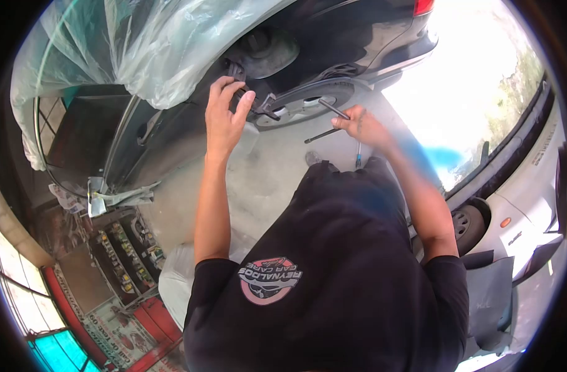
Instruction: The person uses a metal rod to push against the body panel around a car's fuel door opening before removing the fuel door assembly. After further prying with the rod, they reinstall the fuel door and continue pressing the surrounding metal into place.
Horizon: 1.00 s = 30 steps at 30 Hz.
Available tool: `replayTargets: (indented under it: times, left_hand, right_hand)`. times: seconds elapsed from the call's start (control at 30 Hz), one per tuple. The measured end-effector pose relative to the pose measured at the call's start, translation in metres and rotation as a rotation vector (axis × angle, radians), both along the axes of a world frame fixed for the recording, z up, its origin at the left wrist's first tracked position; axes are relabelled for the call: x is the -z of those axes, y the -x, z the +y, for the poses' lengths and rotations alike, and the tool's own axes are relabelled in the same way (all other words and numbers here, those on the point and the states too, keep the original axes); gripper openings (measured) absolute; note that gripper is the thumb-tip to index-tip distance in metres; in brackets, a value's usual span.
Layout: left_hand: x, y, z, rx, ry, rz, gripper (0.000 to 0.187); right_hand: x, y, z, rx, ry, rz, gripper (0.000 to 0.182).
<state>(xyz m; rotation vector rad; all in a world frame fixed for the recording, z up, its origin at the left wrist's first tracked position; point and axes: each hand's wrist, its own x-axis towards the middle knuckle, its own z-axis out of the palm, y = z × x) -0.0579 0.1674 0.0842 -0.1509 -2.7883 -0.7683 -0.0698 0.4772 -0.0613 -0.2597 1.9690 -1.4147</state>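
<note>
My left hand (226,118) is raised beside the dark car's side panel, fingers and thumb curled around a dark metal tool with a bracket-like end (268,105). The tool overlaps the wheel and the grey patch on the panel in this view. My right hand (365,127) is closed on a dark rod-shaped tool (334,109), in front of the car wheel (308,102). A thinner black rod (322,136) and a blue-tipped shaft (358,156) extend from the same hand; I cannot tell whether these are separate tools.
The dark car (345,37) spans the far side, partly draped in clear plastic sheeting (165,49). Concrete floor (265,170) lies below my hands. A rack of small items (122,257) and a red-edged sign (119,328) are at left. A white car (513,214) stands at right.
</note>
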Motion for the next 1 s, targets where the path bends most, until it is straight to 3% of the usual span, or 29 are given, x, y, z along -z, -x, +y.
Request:
replayTargets:
  times: [0.07, 0.1, 0.17, 0.23, 0.33, 0.57, 0.63, 0.77, 0.87, 1.0]
  left_hand:
    - [0.008, -0.011, -0.001, -0.045, -0.07, -0.001, 0.034]
    - [0.008, -0.016, 0.001, -0.074, -0.16, 0.011, 0.033]
    - [0.006, -0.023, 0.003, -0.134, -0.077, -0.018, 0.033]
    - [0.018, -0.03, -0.002, -0.175, -0.024, 0.062, 0.035]
    - [0.033, -0.036, -0.001, -0.189, -0.172, 0.049, 0.042]
    - [0.034, -0.043, 0.008, -0.172, -0.416, -0.01, 0.058]
    - [0.029, -0.049, 0.015, -0.244, -0.566, -0.104, 0.068]
    - [0.029, -0.054, 0.022, -0.186, -0.536, -0.055, 0.076]
    - [0.028, -0.055, 0.022, -0.196, -0.572, -0.081, 0.08]
    - [0.032, -0.057, 0.019, -0.214, -0.592, -0.071, 0.08]
  right_hand:
    - [0.003, -0.005, -0.01, 0.043, 0.013, 0.034, 0.039]
    - [0.001, -0.006, -0.017, 0.035, 0.039, -0.097, 0.039]
    - [0.004, -0.01, -0.03, 0.015, 0.062, -0.227, 0.039]
    - [0.014, -0.019, -0.049, 0.132, 0.406, -0.518, 0.038]
    - [0.011, -0.017, -0.068, 0.144, 0.504, -0.654, 0.037]
    - [0.002, -0.008, -0.107, 0.141, 0.592, -0.732, 0.042]
    - [-0.001, -0.008, -0.111, 0.127, 0.499, -0.646, 0.048]
    - [0.0, -0.009, -0.111, 0.078, 0.409, -0.475, 0.057]
    - [0.013, -0.005, -0.11, -0.114, 0.181, -0.172, 0.067]
    - [0.012, -0.007, -0.098, -0.193, -0.115, 0.151, 0.08]
